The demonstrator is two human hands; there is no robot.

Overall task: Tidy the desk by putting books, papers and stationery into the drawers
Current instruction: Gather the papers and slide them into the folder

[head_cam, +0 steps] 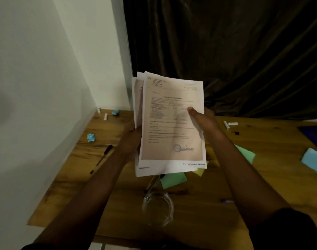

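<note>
The printed text on the papers (pixel 172 123) is too blurred to read, and the sheets hide most of the left hand (pixel 131 136). The fanned white stack, a scanned form on top, is held above the tabletop (pixel 199 204). Both hands grip it; the right hand (pixel 202 120) presses its thumb onto the top sheet.

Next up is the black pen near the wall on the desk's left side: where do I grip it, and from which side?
Take the black pen at mid-barrel, pinching across it from above. It lies flat on the wooden desk, slanted, with bare wood on either side, so fingers fit both flanks. Probably approach from the right, as the wall crowds its left.
</note>
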